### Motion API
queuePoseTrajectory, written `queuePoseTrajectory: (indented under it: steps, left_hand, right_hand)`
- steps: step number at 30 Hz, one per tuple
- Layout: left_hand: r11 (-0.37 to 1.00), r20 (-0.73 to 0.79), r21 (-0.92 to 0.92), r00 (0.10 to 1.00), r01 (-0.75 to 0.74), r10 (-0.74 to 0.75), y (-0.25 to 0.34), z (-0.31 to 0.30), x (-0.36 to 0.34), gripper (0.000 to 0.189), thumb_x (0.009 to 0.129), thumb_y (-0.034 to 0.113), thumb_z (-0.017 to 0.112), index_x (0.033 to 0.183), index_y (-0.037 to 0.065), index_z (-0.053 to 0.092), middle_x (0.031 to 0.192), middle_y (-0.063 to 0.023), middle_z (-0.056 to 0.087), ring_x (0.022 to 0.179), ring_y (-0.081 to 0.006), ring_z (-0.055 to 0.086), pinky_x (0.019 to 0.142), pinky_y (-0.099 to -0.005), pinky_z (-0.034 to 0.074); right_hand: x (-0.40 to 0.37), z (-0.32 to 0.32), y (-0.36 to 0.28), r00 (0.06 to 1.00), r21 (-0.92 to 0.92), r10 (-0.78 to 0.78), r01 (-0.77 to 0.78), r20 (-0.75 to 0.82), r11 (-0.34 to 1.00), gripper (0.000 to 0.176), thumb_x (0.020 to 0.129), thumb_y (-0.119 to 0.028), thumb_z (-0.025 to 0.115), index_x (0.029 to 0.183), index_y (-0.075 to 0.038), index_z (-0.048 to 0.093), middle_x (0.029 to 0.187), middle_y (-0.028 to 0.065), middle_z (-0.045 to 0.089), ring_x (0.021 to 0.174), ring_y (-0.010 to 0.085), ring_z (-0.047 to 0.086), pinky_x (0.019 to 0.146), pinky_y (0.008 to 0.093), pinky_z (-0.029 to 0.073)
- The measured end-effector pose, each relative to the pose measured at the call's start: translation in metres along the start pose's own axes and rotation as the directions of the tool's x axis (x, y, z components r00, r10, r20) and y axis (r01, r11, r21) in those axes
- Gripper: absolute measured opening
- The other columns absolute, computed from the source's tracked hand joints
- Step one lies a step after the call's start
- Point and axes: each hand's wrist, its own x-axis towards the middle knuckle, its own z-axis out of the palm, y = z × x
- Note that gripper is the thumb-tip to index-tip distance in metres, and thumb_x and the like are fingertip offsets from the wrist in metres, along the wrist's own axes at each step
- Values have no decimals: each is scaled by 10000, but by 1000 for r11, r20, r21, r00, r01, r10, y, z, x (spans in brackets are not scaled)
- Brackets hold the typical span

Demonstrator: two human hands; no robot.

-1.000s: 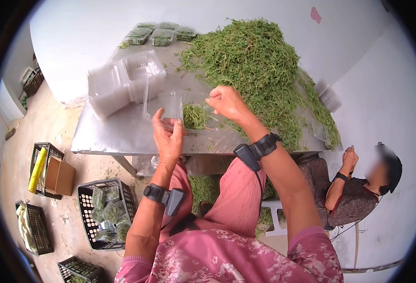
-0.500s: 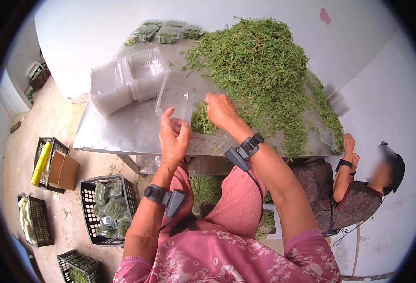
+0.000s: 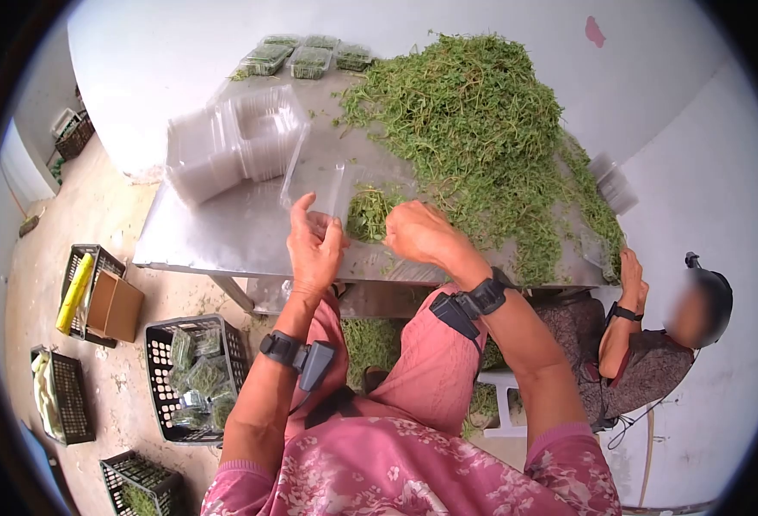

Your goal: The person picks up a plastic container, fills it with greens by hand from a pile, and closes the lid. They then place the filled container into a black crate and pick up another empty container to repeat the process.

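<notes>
A clear plastic clamshell container (image 3: 317, 176) lies opened out on the metal table in front of me, its lid side to the left. Leafy green sprigs (image 3: 369, 213) fill part of its right side. My left hand (image 3: 317, 249) is at the near edge of the lid, thumb and curled fingers around the plastic, one finger pointing up. At the right rim, beside the sprigs, my right hand (image 3: 431, 234) is closed with its knuckles up; its fingertips are hidden. A large heap of the same greens (image 3: 474, 112) rises just behind and to the right.
Stacked empty containers (image 3: 233, 146) stand left on the table (image 3: 190, 245). Filled boxes (image 3: 310, 62) sit at the back. Black crates (image 3: 194, 378) line the floor at left, one holding packed greens. A co-worker (image 3: 654, 344) sits at right, a hand at the table edge.
My right hand has moved down and right from over the sprigs to the container's right rim, turning knuckles up. My left hand stays nearly in place at the lid.
</notes>
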Motion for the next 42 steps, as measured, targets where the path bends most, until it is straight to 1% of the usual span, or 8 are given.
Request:
queuePoseTrajectory:
  steps: [13, 16, 19, 21, 26, 29, 35, 42]
  left_hand:
    - [1000, 1, -22, 1000, -21, 21, -2, -1, -2, 491, 883, 20, 595, 1318, -42, 374, 782, -64, 607, 576, -112, 603, 501, -240, 499]
    - [999, 5, -30, 1000, -12, 12, 2, 1, -2, 485, 896, 24, 592, 1322, -36, 370, 786, -59, 600, 563, -104, 586, 487, -231, 484]
    - [1000, 5, -23, 1000, -5, 5, 2, 1, -3, 484, 900, 25, 590, 1326, -29, 368, 794, -61, 601, 564, -102, 587, 484, -224, 479]
    - [999, 4, -35, 1000, -8, 8, 1, 2, -3, 482, 900, 27, 590, 1326, -24, 369, 799, -63, 603, 568, -103, 592, 484, -222, 478]
    - [998, 6, 48, 1000, -29, 29, 2, 4, -2, 476, 902, 29, 587, 1324, -21, 371, 796, -71, 614, 573, -108, 603, 476, -227, 474]
    - [996, 9, 70, 999, -48, 48, -1, 3, -1, 474, 902, 32, 586, 1321, -28, 371, 791, -74, 618, 567, -111, 604, 476, -230, 473]
    - [997, 6, 62, 999, -33, 33, -1, 4, 0, 476, 901, 34, 586, 1320, -35, 371, 789, -74, 621, 561, -115, 605, 496, -237, 482]
    - [994, 8, 91, 998, -58, 58, -5, 4, 1, 474, 900, 32, 589, 1317, -38, 374, 777, -73, 621, 578, -115, 615, 524, -238, 493]
  right_hand:
    - [30, 14, -9, 998, -213, -64, 61, -5, 975, 116, 751, -58, 648, 828, -21, 727, 874, 208, 699, 860, 350, 698, 710, 428, 556]
    - [31, 16, 17, 976, 135, -210, 215, -52, 967, 91, 762, -96, 657, 812, -45, 714, 861, 197, 692, 804, 351, 689, 696, 428, 541]
    - [33, 10, 51, 931, 317, -154, 263, -330, 911, 87, 769, -123, 661, 810, -54, 695, 841, 193, 683, 760, 354, 671, 685, 429, 525]
    - [25, -2, 75, 917, 395, 35, 137, -397, 908, 108, 757, -138, 667, 784, -33, 678, 806, 198, 673, 730, 343, 665, 673, 420, 520]
    - [31, -2, 150, 883, 307, 392, -309, -259, 900, 291, 765, -259, 726, 755, 22, 650, 788, 233, 659, 729, 384, 659, 682, 441, 516]
    - [33, 9, 169, 893, 213, 421, -386, -157, 898, 325, 760, -250, 765, 701, 17, 589, 617, 122, 562, 566, 222, 506, 572, 397, 449]
    - [39, 40, 175, 913, 246, 355, -303, -200, 920, 290, 750, -228, 751, 741, 32, 622, 692, 207, 619, 682, 289, 643, 665, 419, 501]
    - [31, 30, 177, 895, 318, 290, -181, -340, 931, 114, 767, -83, 678, 816, 10, 636, 769, 145, 673, 738, 282, 673, 680, 413, 514]
